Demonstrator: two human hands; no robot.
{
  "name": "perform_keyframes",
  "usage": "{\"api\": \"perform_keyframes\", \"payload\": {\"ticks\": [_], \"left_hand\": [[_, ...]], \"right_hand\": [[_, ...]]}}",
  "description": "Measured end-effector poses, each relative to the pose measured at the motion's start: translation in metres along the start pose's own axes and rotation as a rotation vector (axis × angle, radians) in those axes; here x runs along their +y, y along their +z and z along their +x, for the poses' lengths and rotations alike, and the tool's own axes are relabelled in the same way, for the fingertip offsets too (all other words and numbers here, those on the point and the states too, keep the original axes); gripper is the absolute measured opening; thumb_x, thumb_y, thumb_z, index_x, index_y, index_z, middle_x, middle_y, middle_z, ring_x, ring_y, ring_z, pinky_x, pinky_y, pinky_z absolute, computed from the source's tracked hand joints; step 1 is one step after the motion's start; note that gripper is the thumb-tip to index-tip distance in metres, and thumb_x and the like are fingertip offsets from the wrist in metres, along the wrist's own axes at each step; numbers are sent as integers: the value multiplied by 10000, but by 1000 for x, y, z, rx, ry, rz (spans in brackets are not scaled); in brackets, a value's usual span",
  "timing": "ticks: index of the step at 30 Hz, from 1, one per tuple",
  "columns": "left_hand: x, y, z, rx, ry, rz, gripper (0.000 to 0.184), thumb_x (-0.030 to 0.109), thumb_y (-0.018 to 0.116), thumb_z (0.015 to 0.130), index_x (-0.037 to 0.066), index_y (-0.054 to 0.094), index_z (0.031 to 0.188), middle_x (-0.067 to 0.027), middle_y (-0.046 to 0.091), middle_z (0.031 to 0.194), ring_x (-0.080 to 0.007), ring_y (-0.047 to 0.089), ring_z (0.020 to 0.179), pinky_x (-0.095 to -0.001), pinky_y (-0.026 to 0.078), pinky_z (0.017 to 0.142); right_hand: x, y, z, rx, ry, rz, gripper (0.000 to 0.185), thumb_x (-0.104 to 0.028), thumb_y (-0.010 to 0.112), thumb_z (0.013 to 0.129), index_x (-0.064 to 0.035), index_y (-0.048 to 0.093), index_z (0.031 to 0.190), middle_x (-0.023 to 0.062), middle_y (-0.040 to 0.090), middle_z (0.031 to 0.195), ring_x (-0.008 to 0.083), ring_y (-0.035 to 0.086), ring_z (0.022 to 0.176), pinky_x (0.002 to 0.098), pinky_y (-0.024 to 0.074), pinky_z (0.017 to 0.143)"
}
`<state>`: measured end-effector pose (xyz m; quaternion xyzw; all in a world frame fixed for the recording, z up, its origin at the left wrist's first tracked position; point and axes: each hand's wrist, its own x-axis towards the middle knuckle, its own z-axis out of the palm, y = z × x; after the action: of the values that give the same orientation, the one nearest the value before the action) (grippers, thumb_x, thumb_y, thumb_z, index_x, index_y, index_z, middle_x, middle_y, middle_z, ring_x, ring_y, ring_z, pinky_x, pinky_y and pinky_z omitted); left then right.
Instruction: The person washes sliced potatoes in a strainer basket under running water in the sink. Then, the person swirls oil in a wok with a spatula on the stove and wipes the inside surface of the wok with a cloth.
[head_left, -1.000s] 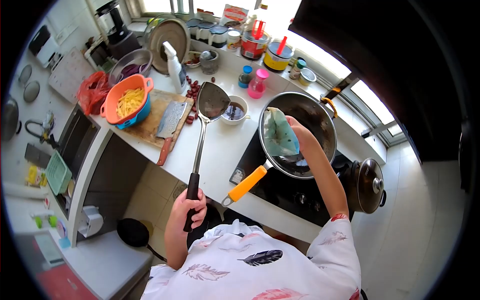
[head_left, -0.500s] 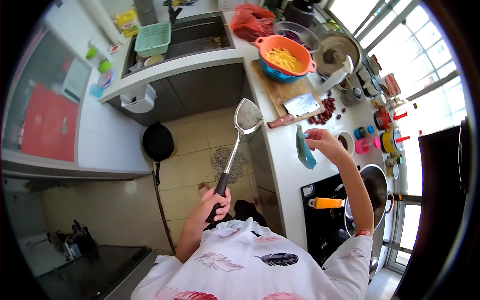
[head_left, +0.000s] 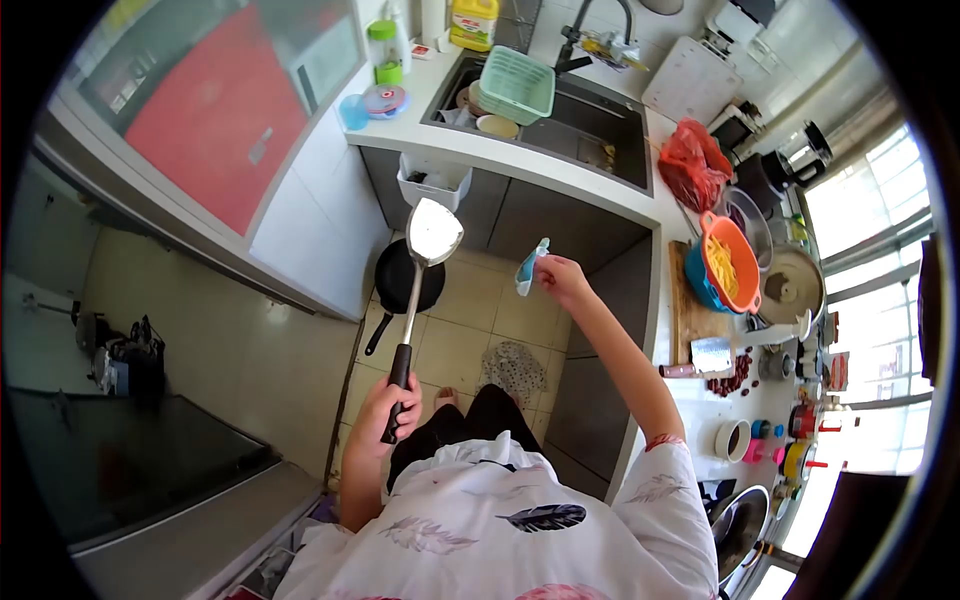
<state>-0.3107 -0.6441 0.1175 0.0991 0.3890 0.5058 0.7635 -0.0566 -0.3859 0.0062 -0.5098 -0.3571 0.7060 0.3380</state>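
My left hand (head_left: 385, 412) is wrapped round the black handle of a metal wok spatula (head_left: 413, 290), its blade pointing up and away from me. Between the fingertips of my right hand (head_left: 563, 279) is a small crumpled blue-green packet (head_left: 528, 268), held over the floor in front of the cabinets. A white bin (head_left: 438, 188) hangs on the cabinet front below the sink, beyond the spatula blade. Behind the spatula, a black frying pan (head_left: 420, 275) hangs or rests low down; I cannot tell which.
A green basket (head_left: 517, 82) stands at the sink (head_left: 625, 125). On the right counter are a cutting board (head_left: 690, 300), a cleaver (head_left: 712, 354), an orange colander (head_left: 738, 255) with yellow strips, red dates (head_left: 735, 375) and a wok (head_left: 740, 530). A patterned mat (head_left: 513, 368) lies on the floor.
The view has turned left, toward the sink and bin. My right hand has carried the packet from over the counter to over the floor. The spatula stays in my left hand.
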Motion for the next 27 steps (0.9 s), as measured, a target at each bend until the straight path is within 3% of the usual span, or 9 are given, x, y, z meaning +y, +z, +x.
{"api": "perform_keyframes", "payload": {"ticks": [5, 7, 9, 11, 14, 21, 27], "left_hand": [[20, -17, 13, 130, 182, -122, 130, 52, 446, 719, 68, 388, 835, 4, 354, 628, -59, 341, 450, -180, 274, 328], [25, -16, 20, 173, 223, -148, 132, 52, 443, 719, 69, 389, 838, 6, 353, 626, -58, 340, 447, -179, 273, 327], [32, -11, 32, 199, 244, -200, 121, 43, 438, 733, 71, 389, 840, 7, 358, 631, -54, 337, 442, -174, 271, 326], [32, -8, 48, 226, 269, -242, 111, 42, 445, 749, 72, 389, 840, 9, 361, 627, -50, 339, 441, -173, 270, 325], [35, 2, 74, 287, 274, -258, 103, 52, 469, 780, 76, 388, 838, 16, 365, 617, -42, 341, 437, -170, 268, 327], [55, 25, 147, 264, 136, -150, 122, 100, 522, 817, 94, 403, 844, 30, 364, 568, -36, 334, 430, -173, 248, 340], [86, 61, 215, 12, -101, 151, 104, 105, 523, 818, 71, 436, 863, 30, 361, 575, -31, 332, 426, -173, 246, 336]], "right_hand": [[-14, 76, 94, 124, -39, -27, 108, -147, 593, 777, -41, 576, 766, 10, 589, 720, 39, 452, 539, 175, 339, 447], [-18, 94, 126, 272, -272, -62, 110, -142, 604, 770, -35, 578, 765, 13, 595, 686, 40, 468, 526, 177, 343, 447], [-24, 106, 156, 243, -300, -79, 123, -140, 600, 775, -20, 575, 763, 21, 599, 674, 45, 470, 518, 181, 345, 448], [-30, 115, 179, 303, -459, -111, 135, -127, 600, 772, -3, 552, 747, 22, 580, 632, 53, 473, 518, 187, 344, 459], [-38, 117, 195, 231, -420, -127, 144, -129, 594, 779, 2, 540, 757, 20, 576, 640, 55, 485, 537, 183, 346, 471], [-44, 67, 189, 123, -354, -40, 125, -140, 587, 793, -21, 549, 798, -6, 551, 636, 37, 456, 519, 168, 336, 460], [-48, -20, 134, 383, -279, 10, 111, -167, 564, 809, -58, 556, 794, -27, 520, 627, 43, 450, 544, 178, 364, 515]]}}
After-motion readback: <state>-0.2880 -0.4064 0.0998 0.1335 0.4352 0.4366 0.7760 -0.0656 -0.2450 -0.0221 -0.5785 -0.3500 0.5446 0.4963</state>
